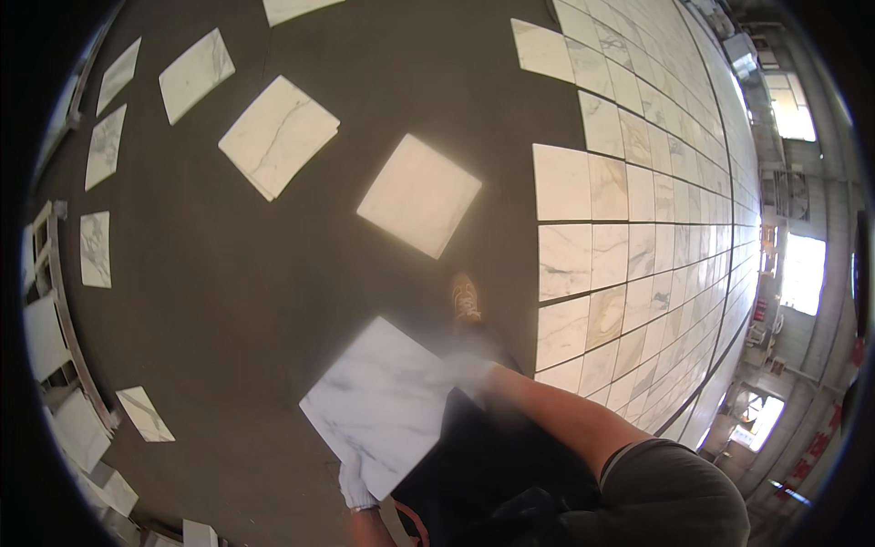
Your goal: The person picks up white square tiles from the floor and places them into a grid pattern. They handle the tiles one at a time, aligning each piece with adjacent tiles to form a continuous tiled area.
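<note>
Both gloved: left hand [354,485], right hand [467,369] clasp edges of marble tile [378,401].

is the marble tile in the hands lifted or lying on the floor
Lifted: the white grey-veined square marble tile is gripped by the gloved left hand and right hand, above the dark floor.

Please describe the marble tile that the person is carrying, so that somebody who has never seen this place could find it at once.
Start from the large dark floor left of the laid field of pale tiles. Near the lower middle, a white marble tile with grey veins is held between two gloved hands, the left hand and the right hand. Unlike the loose tiles lying on the floor, this one is lifted up.
</note>
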Action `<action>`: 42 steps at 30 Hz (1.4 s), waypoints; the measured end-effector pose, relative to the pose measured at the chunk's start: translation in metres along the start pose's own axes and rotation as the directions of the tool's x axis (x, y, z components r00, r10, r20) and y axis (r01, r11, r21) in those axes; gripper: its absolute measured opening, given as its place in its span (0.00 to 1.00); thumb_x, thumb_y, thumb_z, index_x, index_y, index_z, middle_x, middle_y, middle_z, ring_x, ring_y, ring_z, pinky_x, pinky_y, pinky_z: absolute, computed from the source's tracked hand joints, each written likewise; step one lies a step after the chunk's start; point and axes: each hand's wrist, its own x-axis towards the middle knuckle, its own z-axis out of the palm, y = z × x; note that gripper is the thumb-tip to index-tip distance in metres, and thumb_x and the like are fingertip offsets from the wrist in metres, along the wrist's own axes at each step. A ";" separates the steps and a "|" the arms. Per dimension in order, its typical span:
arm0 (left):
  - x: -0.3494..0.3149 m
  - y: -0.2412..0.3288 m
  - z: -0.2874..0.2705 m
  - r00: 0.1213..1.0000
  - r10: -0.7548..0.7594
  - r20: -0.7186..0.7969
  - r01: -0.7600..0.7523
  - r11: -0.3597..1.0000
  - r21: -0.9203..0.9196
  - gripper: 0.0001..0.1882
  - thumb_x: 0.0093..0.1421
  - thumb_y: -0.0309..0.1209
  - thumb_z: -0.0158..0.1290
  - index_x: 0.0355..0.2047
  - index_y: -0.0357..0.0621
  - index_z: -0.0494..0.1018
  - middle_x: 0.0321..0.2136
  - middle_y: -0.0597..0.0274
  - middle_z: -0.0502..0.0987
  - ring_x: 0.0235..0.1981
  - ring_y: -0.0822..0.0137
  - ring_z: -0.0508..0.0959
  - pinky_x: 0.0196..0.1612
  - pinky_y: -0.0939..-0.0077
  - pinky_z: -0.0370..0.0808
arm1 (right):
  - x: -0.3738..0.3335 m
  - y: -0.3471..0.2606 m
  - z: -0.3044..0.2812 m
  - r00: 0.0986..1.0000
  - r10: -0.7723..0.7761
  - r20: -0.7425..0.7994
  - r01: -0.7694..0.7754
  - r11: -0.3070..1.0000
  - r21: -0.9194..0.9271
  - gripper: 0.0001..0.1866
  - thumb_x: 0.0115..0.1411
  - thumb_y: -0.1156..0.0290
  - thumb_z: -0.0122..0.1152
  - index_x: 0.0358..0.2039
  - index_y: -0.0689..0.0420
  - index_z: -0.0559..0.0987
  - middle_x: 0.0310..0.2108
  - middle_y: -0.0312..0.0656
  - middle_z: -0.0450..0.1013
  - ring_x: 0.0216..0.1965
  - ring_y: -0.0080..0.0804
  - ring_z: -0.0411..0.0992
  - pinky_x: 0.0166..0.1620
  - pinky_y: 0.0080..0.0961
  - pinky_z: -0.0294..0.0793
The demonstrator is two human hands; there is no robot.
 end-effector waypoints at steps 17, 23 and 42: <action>-0.177 0.130 0.257 0.957 0.072 0.280 -0.195 0.877 0.439 0.23 0.66 0.40 0.53 0.48 0.28 0.74 0.42 0.50 0.80 0.42 0.57 0.81 0.45 0.63 0.79 | -0.329 -0.086 -0.117 0.904 -0.208 -0.374 0.316 0.913 0.257 0.25 0.57 0.55 0.73 0.44 0.65 0.86 0.38 0.42 0.83 0.40 0.30 0.78 0.48 0.28 0.74; -0.125 0.217 0.294 0.856 0.051 0.514 -0.387 0.723 0.573 0.20 0.66 0.41 0.54 0.41 0.31 0.78 0.36 0.53 0.82 0.37 0.60 0.82 0.40 0.65 0.80 | -0.373 -0.125 -0.099 0.816 -0.202 -0.542 0.333 0.930 0.155 0.30 0.60 0.50 0.68 0.49 0.67 0.82 0.46 0.47 0.81 0.46 0.33 0.76 0.52 0.27 0.72; -0.038 0.242 0.642 0.772 -0.214 0.598 -0.527 0.309 0.791 0.17 0.68 0.38 0.52 0.44 0.35 0.80 0.39 0.55 0.82 0.40 0.64 0.80 0.43 0.68 0.77 | -0.382 -0.102 -0.241 0.726 0.121 -0.677 0.569 0.448 0.690 0.30 0.61 0.54 0.69 0.49 0.70 0.81 0.43 0.46 0.81 0.43 0.29 0.78 0.50 0.24 0.73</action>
